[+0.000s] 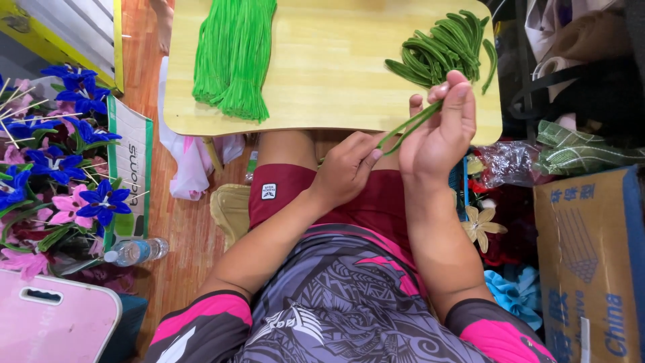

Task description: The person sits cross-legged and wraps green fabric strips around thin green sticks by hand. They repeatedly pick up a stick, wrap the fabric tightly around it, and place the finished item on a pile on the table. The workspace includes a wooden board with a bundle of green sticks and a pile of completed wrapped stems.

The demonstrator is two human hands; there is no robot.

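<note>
Your right hand (440, 131) pinches a bent dark green pipe-cleaner leaf (410, 126), fingers closed on its upper end, just off the near edge of the wooden worktop (322, 67). Your left hand (346, 168) grips its lower end, fingers closed. Dark green leaf pile (443, 47) lies on the worktop beyond; bright green chenille bundle (232, 54) to the pile's left.

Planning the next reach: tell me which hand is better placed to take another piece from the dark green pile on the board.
Right, probably. The right hand is raised at the board's near edge, just below the dark green pile, though its grip holds a green stem. The left hand sits lower over the lap, pinching the stem's end.
</note>
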